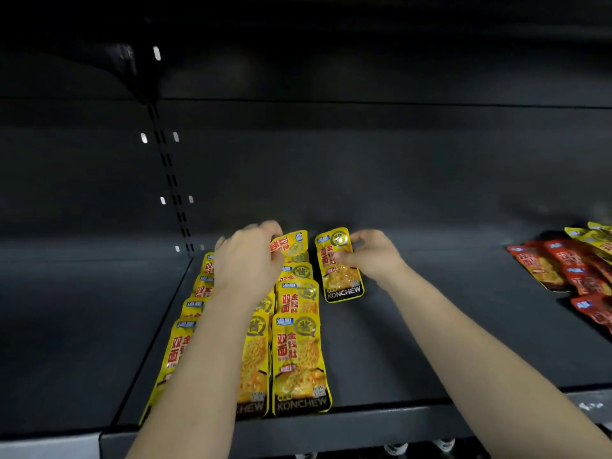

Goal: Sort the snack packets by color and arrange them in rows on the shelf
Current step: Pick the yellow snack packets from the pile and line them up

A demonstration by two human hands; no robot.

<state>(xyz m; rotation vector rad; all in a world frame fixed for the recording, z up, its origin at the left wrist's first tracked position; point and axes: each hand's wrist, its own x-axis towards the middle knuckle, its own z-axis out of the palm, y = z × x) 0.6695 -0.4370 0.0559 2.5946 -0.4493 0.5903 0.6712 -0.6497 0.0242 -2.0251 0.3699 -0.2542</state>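
Note:
Several yellow snack packets [299, 362] lie in overlapping rows on the left part of the dark shelf [414, 342], partly hidden under my left forearm. My left hand [246, 256] pinches a tilted yellow packet [291, 245] at the back of those rows. My right hand [367, 255] grips the upper edge of a single yellow packet [341, 270] that lies flat just to the right of the rows. An unsorted heap of red packets [576, 273] with a few yellow ones [592, 235] sits at the far right.
The shelf's back wall [364, 167] rises close behind the packets. A slotted upright [170, 180] and a seam split off the left shelf bay [82, 326]. The front lip [364, 422] runs along the bottom. Bare shelf lies between the single packet and the red heap.

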